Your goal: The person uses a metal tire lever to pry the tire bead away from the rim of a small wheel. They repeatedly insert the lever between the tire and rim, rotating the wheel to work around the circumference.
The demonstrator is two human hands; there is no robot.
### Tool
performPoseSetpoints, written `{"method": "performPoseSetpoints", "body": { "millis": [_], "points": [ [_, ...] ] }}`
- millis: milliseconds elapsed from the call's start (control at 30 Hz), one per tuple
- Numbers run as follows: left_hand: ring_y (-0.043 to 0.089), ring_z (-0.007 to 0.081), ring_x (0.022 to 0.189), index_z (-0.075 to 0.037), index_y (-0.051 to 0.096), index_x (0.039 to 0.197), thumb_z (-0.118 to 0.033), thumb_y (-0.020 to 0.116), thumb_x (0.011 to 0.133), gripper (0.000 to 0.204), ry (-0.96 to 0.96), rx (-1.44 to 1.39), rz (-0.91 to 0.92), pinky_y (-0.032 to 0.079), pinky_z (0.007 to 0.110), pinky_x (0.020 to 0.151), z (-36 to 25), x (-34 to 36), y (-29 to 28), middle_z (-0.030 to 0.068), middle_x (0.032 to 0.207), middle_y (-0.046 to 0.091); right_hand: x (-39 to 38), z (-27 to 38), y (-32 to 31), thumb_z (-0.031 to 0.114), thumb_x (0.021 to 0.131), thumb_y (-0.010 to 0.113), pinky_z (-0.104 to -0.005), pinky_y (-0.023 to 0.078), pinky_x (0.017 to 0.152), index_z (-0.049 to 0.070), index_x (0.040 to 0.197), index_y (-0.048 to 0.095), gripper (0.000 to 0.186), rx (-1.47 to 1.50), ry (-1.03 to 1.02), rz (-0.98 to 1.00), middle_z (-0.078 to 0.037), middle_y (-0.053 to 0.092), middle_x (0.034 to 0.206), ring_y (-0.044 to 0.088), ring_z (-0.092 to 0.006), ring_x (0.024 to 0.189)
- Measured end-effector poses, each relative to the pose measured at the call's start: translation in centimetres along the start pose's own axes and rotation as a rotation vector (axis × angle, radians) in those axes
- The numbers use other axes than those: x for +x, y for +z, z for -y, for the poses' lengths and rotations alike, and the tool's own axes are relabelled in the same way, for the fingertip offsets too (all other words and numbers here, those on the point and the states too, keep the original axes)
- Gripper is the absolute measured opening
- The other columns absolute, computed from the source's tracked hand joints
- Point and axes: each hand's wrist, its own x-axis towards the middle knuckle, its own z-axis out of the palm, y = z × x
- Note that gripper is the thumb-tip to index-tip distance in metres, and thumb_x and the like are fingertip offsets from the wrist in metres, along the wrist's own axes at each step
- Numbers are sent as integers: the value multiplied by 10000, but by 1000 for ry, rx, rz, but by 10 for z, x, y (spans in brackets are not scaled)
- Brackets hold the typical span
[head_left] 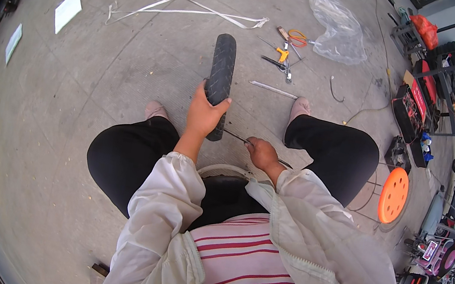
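Note:
Upright between my knees stands a small black tyre (222, 67) with a grooved tread. My left hand (204, 113) is closed around its near part, thumb on the right side and fingers on the left. Just right of the tyre, my right hand (264, 154) grips a thin metal rod (235, 135). The rod's far end reaches the tyre's lower right side; whether it goes inside I cannot tell. A dark end shows behind that hand. Whether the tyre sits on a rim is hidden by the angle.
Ahead on the concrete lie a white strap (186, 6), clear plastic sheeting (340, 32), orange-handled scissors (299, 36), a yellow-handled tool (282, 55) and a metal bar (273, 89). An orange stool (393, 195) stands at right, near an open toolbox (409, 114). White sheets (68, 11) lie left.

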Motion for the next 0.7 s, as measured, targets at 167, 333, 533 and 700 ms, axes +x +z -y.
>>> {"method": "performPoseSetpoints", "body": {
  "millis": [167,333,533,700],
  "points": [
    [646,405,969,-34,440,1307,-319,794,706,753,-142,379,-35,495,429,854,-12,-25,10,239,1058,652,-1,10,-2,281,920,561,-489,494,776,80,1029,666,252,33,-5,-14,-212,670,928,629,-412,893],
    [602,420,1054,-33,388,1333,-293,784,682,805,-240,373,62,484,469,860,-21,-22,2,256,1112,627,-1,18,-16,295,910,576,-481,502,753,105,1040,680,253,-1,-8,11,-181,681,898,639,-398,864],
    [629,357,1037,10,439,1288,-228,758,670,735,-229,291,53,470,389,910,-4,-8,-20,232,1106,636,-5,52,-66,318,895,581,-507,513,715,93,914,680,246,-124,-69,87,-167,683,856,655,-383,834],
    [591,229,952,59,409,1272,-98,762,689,700,-218,-61,-21,462,337,872,6,-5,-16,143,1079,588,4,42,-61,303,895,580,-506,510,739,89,916,681,238,-39,-61,131,-167,684,874,651,-383,858]
  ]
}}
